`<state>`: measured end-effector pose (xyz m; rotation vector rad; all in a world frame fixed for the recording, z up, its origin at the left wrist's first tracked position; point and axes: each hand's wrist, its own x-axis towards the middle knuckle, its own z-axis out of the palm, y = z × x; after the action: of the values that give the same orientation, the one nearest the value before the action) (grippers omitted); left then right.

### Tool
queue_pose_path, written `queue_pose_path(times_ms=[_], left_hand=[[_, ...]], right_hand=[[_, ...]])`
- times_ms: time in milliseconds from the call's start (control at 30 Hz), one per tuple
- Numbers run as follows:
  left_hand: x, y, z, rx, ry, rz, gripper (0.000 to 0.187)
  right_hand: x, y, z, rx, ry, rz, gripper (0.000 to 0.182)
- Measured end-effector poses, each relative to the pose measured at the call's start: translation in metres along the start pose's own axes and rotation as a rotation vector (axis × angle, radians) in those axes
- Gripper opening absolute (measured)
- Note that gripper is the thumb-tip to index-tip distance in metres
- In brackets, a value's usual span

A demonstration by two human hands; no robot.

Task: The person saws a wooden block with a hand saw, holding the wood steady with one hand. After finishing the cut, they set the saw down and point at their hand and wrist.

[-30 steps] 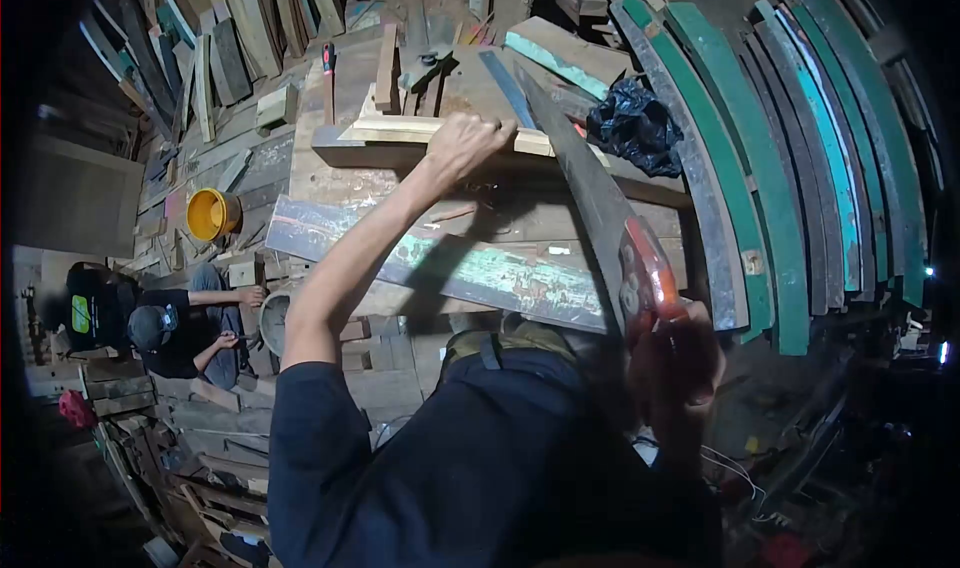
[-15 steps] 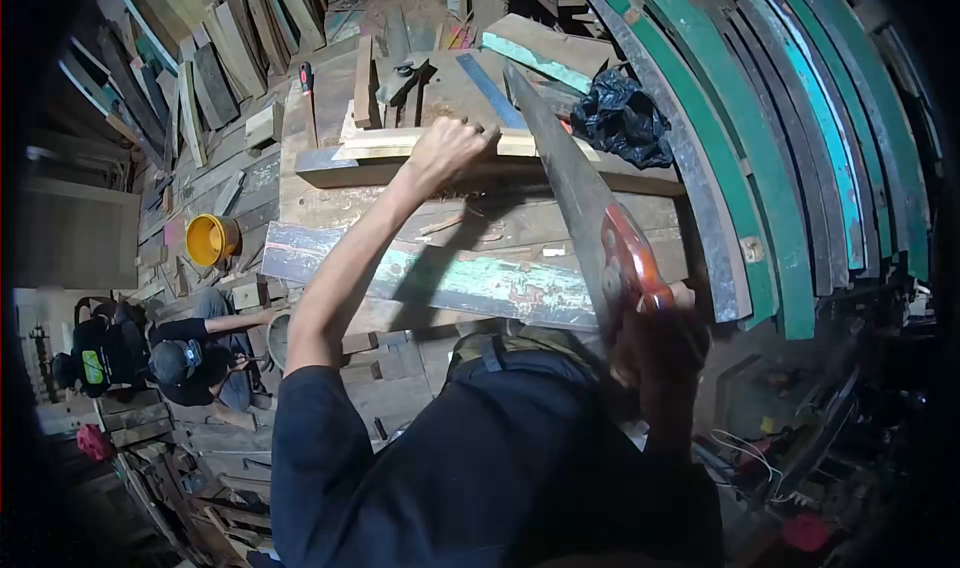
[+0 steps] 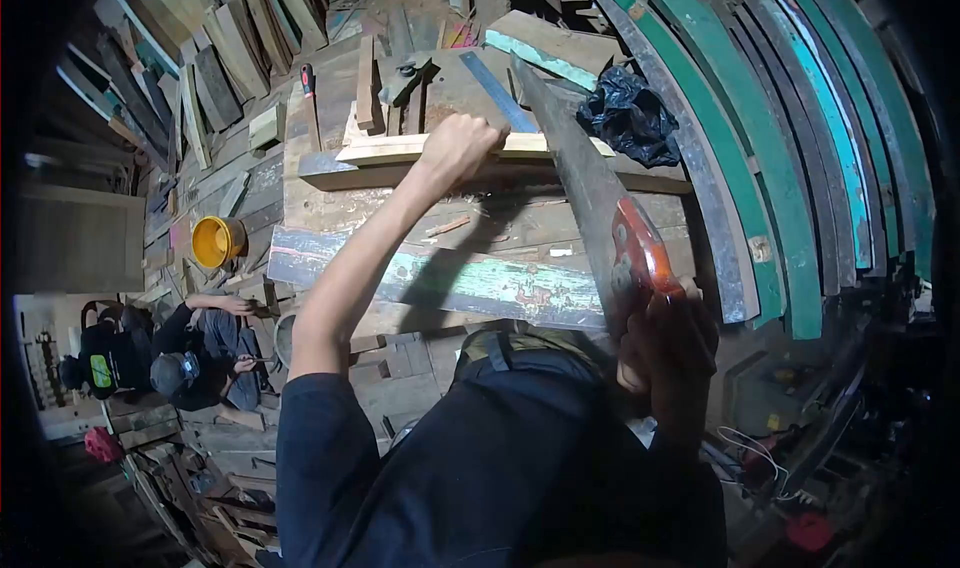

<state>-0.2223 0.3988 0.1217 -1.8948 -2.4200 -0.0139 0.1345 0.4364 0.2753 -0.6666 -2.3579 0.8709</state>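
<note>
Saw (image 3: 590, 183) blade is running away from the right hand (image 3: 668, 340) gripping its handle, crossing the plank (image 3: 400, 148) the left hand (image 3: 458, 146) is clamping.

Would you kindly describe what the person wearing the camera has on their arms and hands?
Both hands are bare, with no gloves, rings or watch that I can make out. The left hand and forearm are uncovered up to a dark navy short sleeve ending above the elbow. The right hand lies in shadow; its sleeve cannot be told apart from the dark shirt.

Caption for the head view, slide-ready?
Left hand steadies a pale plank while right hand works a handsaw.
</note>
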Motion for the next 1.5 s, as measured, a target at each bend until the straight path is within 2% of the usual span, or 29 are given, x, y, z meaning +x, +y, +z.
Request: queue_pose_path(times_ms=[67, 100, 200, 267, 300, 400, 433, 533, 567, 600, 667, 700, 733, 800, 900, 933, 1000, 1067, 1133, 1167, 1233, 1300, 1333, 1400, 1433, 1500], left_hand=[[-0.007, 0.005, 0.007, -0.090, 0.074, 0.013, 0.026], [-0.010, 0.008, 0.011, 0.002, 0.114, 0.029, 0.024], [-0.021, 0.021, 0.012, 0.107, 0.169, 0.040, 0.021], [-0.026, 0.026, 0.011, 0.098, 0.175, 0.045, 0.019], [-0.027, 0.026, 0.011, 0.083, 0.176, 0.050, 0.018], [-0.031, 0.029, 0.009, 0.083, 0.188, 0.070, 0.022], [-0.034, 0.030, 0.017, 0.102, 0.213, 0.077, 0.024], [-0.038, 0.033, 0.019, 0.107, 0.249, 0.080, 0.027], [-0.038, 0.034, 0.018, 0.073, 0.143, 0.058, 0.035], [-0.037, 0.034, 0.016, 0.042, 0.041, 0.033, 0.045], [-0.040, 0.035, 0.023, 0.070, 0.109, 0.028, 0.049], [-0.042, 0.037, 0.027, 0.083, 0.143, 0.026, 0.051], [-0.046, 0.042, 0.029, 0.288, 0.189, 0.018, 0.048], [-0.052, 0.048, 0.037, 0.355, 0.273, 0.053, 0.033], [-0.055, 0.047, 0.053, 0.504, 0.411, 0.057, 0.038], [-0.055, 0.049, 0.040, 0.353, 0.249, 0.018, 0.036], [-0.046, 0.039, 0.038, 0.215, 0.192, 0.032, 0.036], [-0.045, 0.041, 0.037, 0.207, 0.141, 0.000, 0.035], [-0.041, 0.041, 0.037, 0.255, 0.167, -0.011, 0.035], [-0.042, 0.042, 0.043, 0.308, 0.214, -0.007, 0.035], [-0.048, 0.045, 0.045, 0.379, 0.267, 0.013, 0.036], [-0.050, 0.048, 0.040, 0.368, 0.255, 0.000, 0.037], [-0.051, 0.050, 0.040, 0.362, 0.251, -0.002, 0.038], [-0.053, 0.051, 0.045, 0.429, 0.337, 0.017, 0.039], [-0.054, 0.053, 0.048, 0.462, 0.363, 0.015, 0.039], [-0.053, 0.052, 0.059, 0.495, 0.403, 0.013, 0.039]], right_hand=[[0.003, 0.016, 0.007, -0.307, 0.082, -0.349, 0.026], [0.003, 0.022, 0.010, -0.418, 0.140, -0.470, 0.026], [0.011, 0.030, 0.015, -0.414, 0.197, -0.425, 0.028], [0.013, 0.012, 0.004, -0.015, 0.097, -0.066, 0.027], [0.014, -0.011, -0.010, 0.381, -0.019, 0.312, 0.027], [0.020, -0.013, -0.016, 0.370, -0.242, 0.688, 0.028], [0.015, 0.004, -0.003, 0.138, -0.234, 0.564, 0.026], [0.005, 0.015, 0.000, 0.155, -0.159, 0.502, 0.021], [0.003, 0.014, -0.010, 0.497, -0.154, 0.669, 0.024], [0.001, 0.017, -0.011, 0.547, -0.136, 0.678, 0.028], [0.003, 0.015, -0.011, 0.648, -0.098, 0.695, 0.040], [0.000, 0.007, -0.006, 0.532, -0.076, 0.654, 0.041], [0.000, 0.002, 0.000, 0.525, -0.096, 0.623, 0.033], [-0.005, 0.010, 0.021, 0.628, -0.158, 0.523, 0.018], [-0.003, 0.035, 0.068, 0.797, -0.165, 0.408, 0.013], [-0.003, 0.042, 0.076, 0.833, -0.144, 0.399, 0.013], [0.000, 0.049, 0.081, 0.906, -0.123, 0.381, 0.011], [0.003, 0.044, 0.076, 0.996, -0.076, 0.425, 0.009], [-0.014, 0.033, 0.070, 1.019, -0.016, 0.521, 0.008], [-0.022, 0.019, 0.058, 1.052, -0.040, 0.495, 0.012], [-0.057, 0.040, 0.053, 0.573, -0.010, 0.329, 0.018], [-0.067, 0.062, 0.056, 0.074, -0.002, 0.026, 0.019], [-0.057, 0.070, 0.064, -0.065, 0.053, -0.123, 0.017], [-0.035, 0.064, 0.069, 0.293, -0.008, 0.126, 0.012], [-0.025, 0.051, 0.070, 0.787, -0.131, 0.529, 0.010], [-0.011, 0.061, 0.086, 0.528, -0.148, 0.471, 0.017]])
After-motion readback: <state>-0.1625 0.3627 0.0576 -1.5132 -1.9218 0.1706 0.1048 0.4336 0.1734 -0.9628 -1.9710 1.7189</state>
